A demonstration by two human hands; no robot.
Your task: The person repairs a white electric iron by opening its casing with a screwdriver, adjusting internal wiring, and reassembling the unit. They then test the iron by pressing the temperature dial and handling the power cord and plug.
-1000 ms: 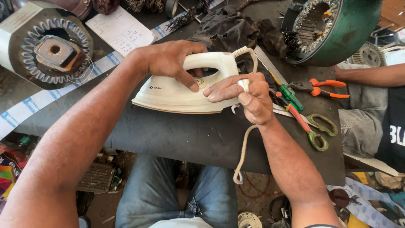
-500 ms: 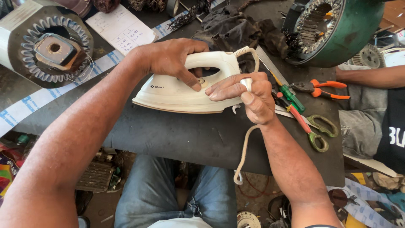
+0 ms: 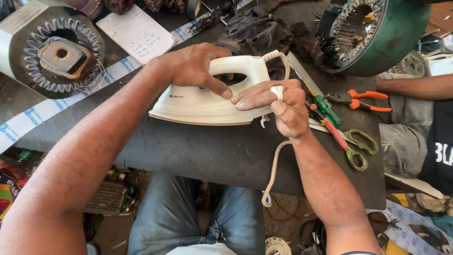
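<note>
- Working on a cream iron (image 3: pixel 207 101) lying mid-frame on the dark bench top (image 3: pixel 198 151).
- Left hand (image 3: pixel 196 66) clamped over the handle, thumb pressing the body.
- Right hand (image 3: pixel 278 106) pinching a small white piece at the back end, cord (image 3: pixel 273 172) dangling below.
- Probably best keeping that left grip firm and easing gently, clear of the scissors (image 3: pixel 351 144) at right.

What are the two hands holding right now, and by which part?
Both hold the cream clothes iron. The left hand wraps over the front of its handle; the right hand presses on the rear of the body, near where the cord leaves.
</note>
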